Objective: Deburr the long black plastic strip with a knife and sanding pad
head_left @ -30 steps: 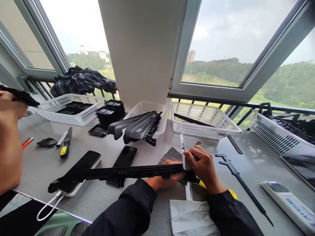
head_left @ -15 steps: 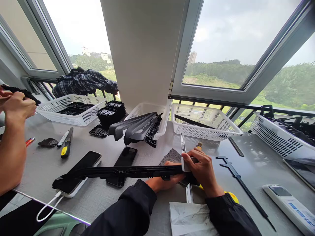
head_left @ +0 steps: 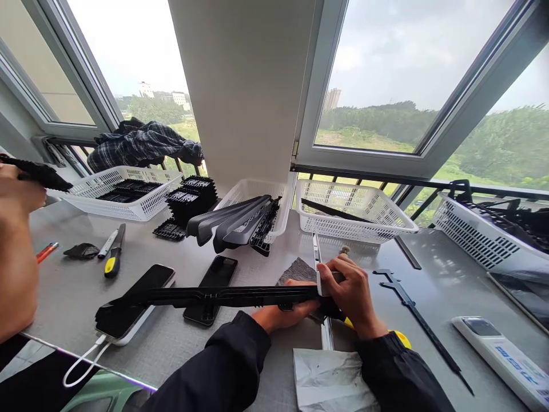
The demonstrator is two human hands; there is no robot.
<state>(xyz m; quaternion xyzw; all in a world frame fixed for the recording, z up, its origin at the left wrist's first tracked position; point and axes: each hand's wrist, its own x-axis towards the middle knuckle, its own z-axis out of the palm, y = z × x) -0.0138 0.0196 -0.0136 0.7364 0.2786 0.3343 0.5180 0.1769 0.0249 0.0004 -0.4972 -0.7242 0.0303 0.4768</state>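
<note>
A long black plastic trim strip (head_left: pixel 253 296) lies crosswise above the table, its left end over the white-edged phone (head_left: pixel 141 294). My left hand (head_left: pixel 278 315) is closed round the strip near its right end, from beneath. My right hand (head_left: pixel 349 289) closes at that end on a silver caliper-like tool (head_left: pixel 319 284), thumb on its pale block. The tool's straight metal beam shows beyond and below the strip; the rest is hidden by my hands. Dark grey cloth (head_left: pixel 298 270) lies just behind my left hand. Yellow handles (head_left: pixel 401 339) show beside my right wrist.
A white basket of grey and black trim parts (head_left: pixel 281 220) stands behind, beside another white basket (head_left: pixel 355 229). To the right lie a dark caliper (head_left: pixel 418 320) and a white device (head_left: pixel 497 355). A black phone (head_left: pixel 212 286) lies under the strip. A co-worker's arm (head_left: pixel 15 257) is at left.
The view has shifted slightly. The strip's left end has moved slightly right over the phone. Both my hands keep their grips. The co-worker's hand has moved left and is blurred.
</note>
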